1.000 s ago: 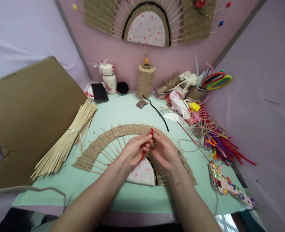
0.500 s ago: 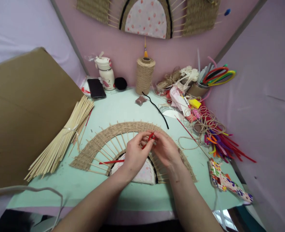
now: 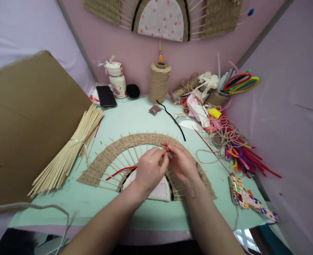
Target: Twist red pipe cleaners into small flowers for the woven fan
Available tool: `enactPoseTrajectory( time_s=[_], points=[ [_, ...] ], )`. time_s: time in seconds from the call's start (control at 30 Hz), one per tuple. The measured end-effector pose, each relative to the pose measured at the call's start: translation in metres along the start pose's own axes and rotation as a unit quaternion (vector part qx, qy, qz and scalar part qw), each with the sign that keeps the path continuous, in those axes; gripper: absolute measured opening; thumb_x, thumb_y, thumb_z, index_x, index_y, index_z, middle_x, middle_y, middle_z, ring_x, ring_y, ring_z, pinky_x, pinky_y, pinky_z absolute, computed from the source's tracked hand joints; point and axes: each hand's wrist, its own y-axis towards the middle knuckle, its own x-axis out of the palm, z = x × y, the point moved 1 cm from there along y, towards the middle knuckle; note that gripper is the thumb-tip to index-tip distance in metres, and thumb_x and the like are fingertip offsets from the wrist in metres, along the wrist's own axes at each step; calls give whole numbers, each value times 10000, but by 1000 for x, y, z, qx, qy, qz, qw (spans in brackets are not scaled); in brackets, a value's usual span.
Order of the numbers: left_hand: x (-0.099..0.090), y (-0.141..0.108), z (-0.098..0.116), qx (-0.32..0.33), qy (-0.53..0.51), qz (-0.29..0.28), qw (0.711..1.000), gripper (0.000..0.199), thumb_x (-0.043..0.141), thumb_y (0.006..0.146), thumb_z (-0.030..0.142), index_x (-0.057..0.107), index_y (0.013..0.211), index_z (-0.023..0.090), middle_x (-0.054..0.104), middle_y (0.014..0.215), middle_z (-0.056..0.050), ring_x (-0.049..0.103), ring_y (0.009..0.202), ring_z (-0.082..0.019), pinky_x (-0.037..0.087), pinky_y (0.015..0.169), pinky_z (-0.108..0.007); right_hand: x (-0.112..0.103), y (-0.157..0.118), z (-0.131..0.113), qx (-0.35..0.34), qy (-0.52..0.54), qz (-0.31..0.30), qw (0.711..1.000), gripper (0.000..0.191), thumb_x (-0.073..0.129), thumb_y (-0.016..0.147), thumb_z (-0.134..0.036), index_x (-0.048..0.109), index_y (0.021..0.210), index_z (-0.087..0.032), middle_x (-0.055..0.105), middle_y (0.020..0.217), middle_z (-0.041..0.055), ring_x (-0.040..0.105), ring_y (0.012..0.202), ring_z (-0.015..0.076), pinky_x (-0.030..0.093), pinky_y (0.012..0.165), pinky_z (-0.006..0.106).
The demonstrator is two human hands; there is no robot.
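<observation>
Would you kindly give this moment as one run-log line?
left hand: pinching red strip; right hand: at its curled end; strip tail: over fan; fan: on table, beneath hands

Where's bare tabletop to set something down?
Best: tabletop between phone, small packet and woven fan. Smaller: between the fan's right end and floral-patterned tool. Crowded: right side, with twine tangle and pipe cleaners; also mid-fan, under the hands.

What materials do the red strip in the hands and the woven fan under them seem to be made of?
Red strip: perhaps fuzzy chenille over wire; it looks matte and curved, but fine texture is unclear.
Woven fan: matte tan fibre, probably jute twine, by its ribbed weave; its straight pale spokes suggest bare wood or bamboo.
</observation>
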Motion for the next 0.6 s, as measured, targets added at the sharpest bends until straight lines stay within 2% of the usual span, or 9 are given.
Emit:
enactPoseTrajectory(
  time_s=[0.17,0.27,0.4,0.5,0.6],
  points=[
    [-2,1,1,9,56,-37,998,261,438,902,214,632,727,191,612,722,-63,545,719,-183,384,699,-297,-2,1,1,-19,-58,6,998,119,743,643,-287,742,711,-190,706,840,29,571,789,149,444,700,259],
    [-3,2,1,-7,38,-60,997,259,455,886,203,631,696,194,612,716,-56,540,707,-177,379,686,-290,-4,2,1,-19,-89,5,996,141,739,656,-310,741,729,-190,700,795,20,574,749,145,439,697,267],
    [-4,4,-2,-77,-118,-55,988,195,503,858,207,682,784,200,664,794,-41,576,747,-165,407,714,-267,-3,1,0,4,-45,-32,998,150,744,659,-312,736,739,-186,694,750,20,579,723,148,454,693,277],
    [-2,5,-7,-148,-238,-57,958,181,529,846,239,701,811,191,680,809,-31,585,759,-156,422,722,-253,-2,1,-1,44,15,-46,998,122,755,645,-286,726,709,-186,704,774,22,580,723,138,462,663,253],
    [3,5,-12,-205,-338,-56,917,178,559,828,277,696,785,171,651,727,-18,568,701,-138,425,681,-240,-1,1,0,80,59,-48,994,89,753,642,-261,715,681,-191,707,791,14,568,698,119,462,619,222]
  ],
)
